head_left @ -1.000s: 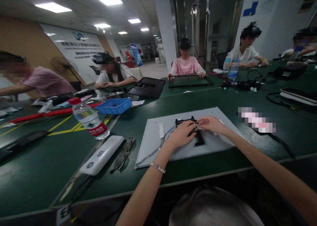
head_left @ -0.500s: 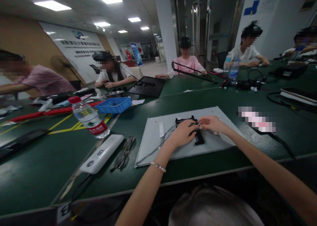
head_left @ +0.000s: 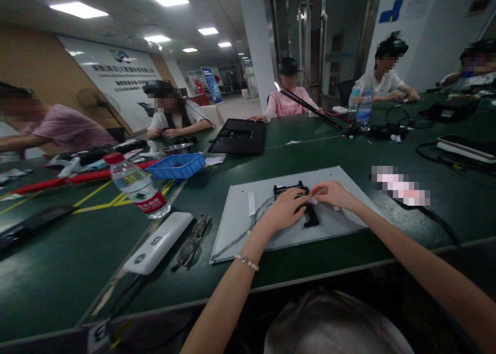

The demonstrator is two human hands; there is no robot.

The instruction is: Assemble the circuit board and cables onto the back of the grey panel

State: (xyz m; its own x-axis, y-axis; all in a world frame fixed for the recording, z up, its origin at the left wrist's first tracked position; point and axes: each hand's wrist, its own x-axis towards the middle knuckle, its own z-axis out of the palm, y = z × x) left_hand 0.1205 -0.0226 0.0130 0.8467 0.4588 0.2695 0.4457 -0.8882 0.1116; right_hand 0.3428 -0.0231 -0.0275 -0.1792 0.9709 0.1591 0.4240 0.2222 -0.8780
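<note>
Curled fingers of a left hand press a black bracket lying on a pale flat panel; the right hand's fingers pinch a thin cable end, the panel flat on a green tabletop.

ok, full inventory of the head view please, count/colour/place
table: 1, green, under it all
panel: 1, pale grey, near centre
bracket: 1, black, on panel
cable: count unclear, grey, on panel
red-capped bottle: 1, clear, left
power bank: 1, white, near left
eyeglasses: 1 pair, dark, beside power bank
tray: 1, blue, beyond red-capped bottle
water bottles: 2, clear, far right
co-workers: 5, around table
other clutter: unclear
left hand, right hand: bare, at bracket
</note>
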